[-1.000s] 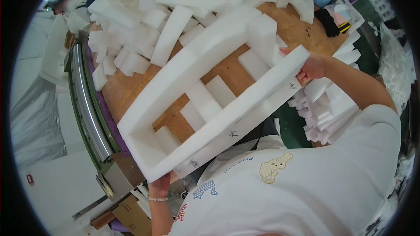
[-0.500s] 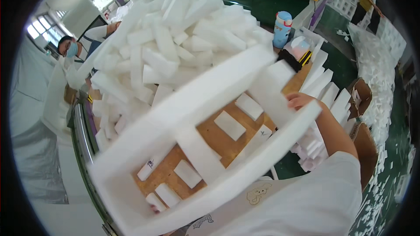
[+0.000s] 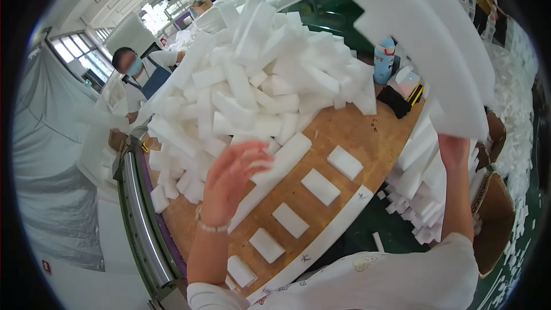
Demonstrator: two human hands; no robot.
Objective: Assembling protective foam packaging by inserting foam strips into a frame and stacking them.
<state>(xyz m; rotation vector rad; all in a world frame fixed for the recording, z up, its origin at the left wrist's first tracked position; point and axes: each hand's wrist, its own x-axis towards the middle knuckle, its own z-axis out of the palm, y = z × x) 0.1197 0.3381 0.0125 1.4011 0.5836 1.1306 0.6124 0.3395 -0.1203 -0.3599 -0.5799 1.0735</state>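
My right hand [image 3: 453, 149] grips the lower edge of a large white foam frame [image 3: 425, 40], lifted high at the upper right. My left hand [image 3: 229, 181] hovers open, fingers spread, over the wooden table [image 3: 367, 132] and holds nothing. Below it several small rectangular foam blocks [image 3: 320, 186] lie in a diagonal row on the wood. A long foam bar [image 3: 275, 175] lies beside the row, partly under my left hand. Along the table's near edge runs a thin foam strip [image 3: 333, 235].
A big heap of white foam pieces [image 3: 258, 80] covers the far half of the table. A blue bottle [image 3: 383, 60] and a black object [image 3: 399, 100] stand at the right end. Stacked foam [image 3: 419, 166] and a cardboard box [image 3: 493, 218] are at right. A masked co-worker [image 3: 138, 74] stands at left.
The foam frame has gone up and to the right off the table, leaving the small blocks behind. My left hand has let go of it and now hangs open.
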